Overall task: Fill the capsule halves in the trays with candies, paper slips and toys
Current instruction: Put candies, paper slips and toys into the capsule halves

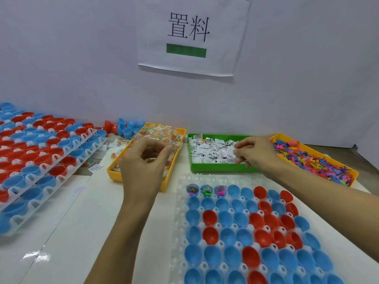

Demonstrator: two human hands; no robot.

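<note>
A white tray (178, 214) in front of me holds blue and red capsule halves (225, 236); three at its far left corner (206, 190) hold candies and toys. My left hand (143, 160) hovers over the yellow bin of wrapped candies (164, 134), fingers curled around a clear candy packet. My right hand (256, 152) is at the green bin of white paper slips (209, 150) and pinches a slip between thumb and fingers. A second yellow bin with colourful plastic toys (313, 160) sits to the right.
Stacked white trays of red and blue capsule halves (41, 152) fill the left side. Loose capsule halves (125, 128) lie by the wall behind the candy bin. A few stray slips and candies (96, 167) lie on the table. A paper sign (188, 35) hangs on the wall.
</note>
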